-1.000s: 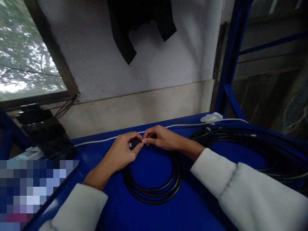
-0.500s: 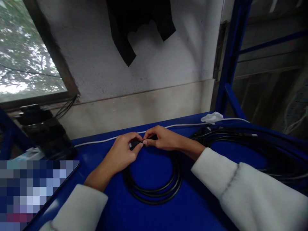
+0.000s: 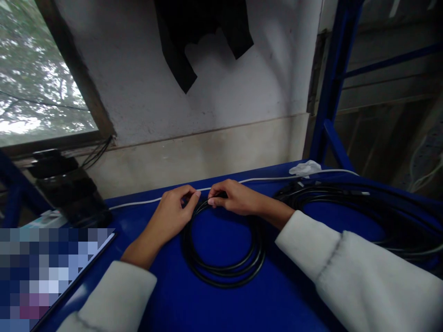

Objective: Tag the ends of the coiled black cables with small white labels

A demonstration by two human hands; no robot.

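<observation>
Black cable coil [image 3: 226, 275] lies on blue tabletop [image 3: 221, 313], below and between the fingertips: glossy, round, several loops stacked loosely, strands fanned at the bottom, bunched near the top. Left to right: pixelated panel [image 3: 41, 276] and dark container [image 3: 72, 189], both well left of the left fingers. Left hand [image 3: 173, 212]: thumb and index tips together, just beside the coil's upper left; can't tell if anything is between them. Right hand [image 3: 237, 198]: thumb and index clamped on the coil's top, other fingers curled. White cord [image 3: 270, 179] runs behind both hands' fingers. Crumpled white piece [image 3: 304, 168] sits right of the right fingers, farther back. Larger black cable bundle [image 3: 346, 196], far right of them, has small pale tags; any writing too small to read.
</observation>
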